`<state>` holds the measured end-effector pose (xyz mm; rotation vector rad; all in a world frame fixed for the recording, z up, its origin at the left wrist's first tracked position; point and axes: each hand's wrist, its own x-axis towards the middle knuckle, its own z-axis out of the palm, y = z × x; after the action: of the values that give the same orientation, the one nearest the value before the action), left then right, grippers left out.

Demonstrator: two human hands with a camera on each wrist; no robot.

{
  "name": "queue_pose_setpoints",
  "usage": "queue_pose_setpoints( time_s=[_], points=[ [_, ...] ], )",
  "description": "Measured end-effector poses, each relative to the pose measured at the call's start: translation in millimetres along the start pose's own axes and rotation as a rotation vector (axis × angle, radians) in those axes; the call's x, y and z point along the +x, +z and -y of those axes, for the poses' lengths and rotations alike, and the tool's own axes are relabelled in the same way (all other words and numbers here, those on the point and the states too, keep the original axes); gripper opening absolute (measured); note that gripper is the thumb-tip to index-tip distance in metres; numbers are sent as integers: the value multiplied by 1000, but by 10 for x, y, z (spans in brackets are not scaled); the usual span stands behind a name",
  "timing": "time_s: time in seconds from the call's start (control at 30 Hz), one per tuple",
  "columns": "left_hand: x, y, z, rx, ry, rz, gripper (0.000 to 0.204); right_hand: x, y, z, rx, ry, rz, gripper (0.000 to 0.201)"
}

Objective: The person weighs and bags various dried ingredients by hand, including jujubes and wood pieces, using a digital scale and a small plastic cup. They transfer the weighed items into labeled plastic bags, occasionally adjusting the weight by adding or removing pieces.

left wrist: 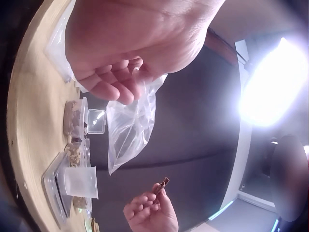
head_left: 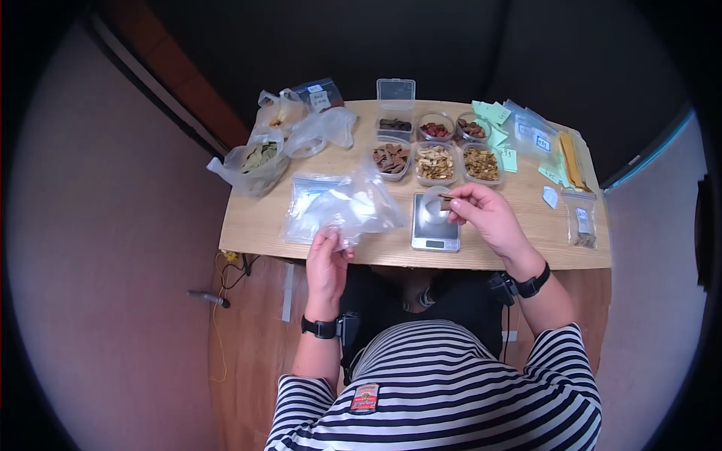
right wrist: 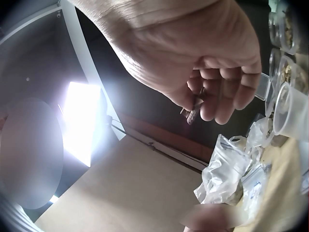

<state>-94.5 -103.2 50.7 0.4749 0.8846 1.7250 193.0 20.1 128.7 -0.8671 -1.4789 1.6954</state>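
My left hand [head_left: 328, 264] pinches a clear plastic bag [head_left: 364, 204] by its edge; the bag stands up from the fingers in the left wrist view [left wrist: 133, 128]. My right hand [head_left: 489, 218] pinches brown bark-like pieces [right wrist: 192, 112] between thumb and fingers, beside a translucent cup [left wrist: 81, 182]. The cup stands on a digital scale [head_left: 435, 242] near the table's front edge. Behind the scale are tubs of brown bark pieces [head_left: 391, 159], pale slices [head_left: 435, 163] and yellowish-brown pieces [head_left: 481, 164].
Further back stand tubs of dark pieces [head_left: 395, 126], red pieces [head_left: 435, 129] and brown pieces [head_left: 472, 128]. At the left lies a bag of leaves [head_left: 259, 156] near other bags. Green notes [head_left: 492, 113], zip bags [head_left: 535, 137] and a small bag [head_left: 581, 222] lie at the right.
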Motion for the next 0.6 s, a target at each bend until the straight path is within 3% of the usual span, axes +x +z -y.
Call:
queue_pose_setpoints(
  time_s=[0.17, 0.23, 0.33, 0.4, 0.6],
  points=[
    [35, -189, -14, -207, 53, -84, 16, 271, -62, 164, -155, 96, 7, 22],
    [39, -223, -1, -214, 48, -77, 17, 537, -28, 196, -393, 39, 45, 23],
    [33, -220, 19, -233, 49, -99, 17, 1052, 17, 66, -472, 51, 61, 22],
    [-5, -227, 34, -246, 39, -112, 18, 1390, 60, -85, -829, -141, 48, 20],
    [-108, -360, 46, -244, 40, -104, 19, 1968, 261, -250, -1006, -98, 108, 23]
  ],
)
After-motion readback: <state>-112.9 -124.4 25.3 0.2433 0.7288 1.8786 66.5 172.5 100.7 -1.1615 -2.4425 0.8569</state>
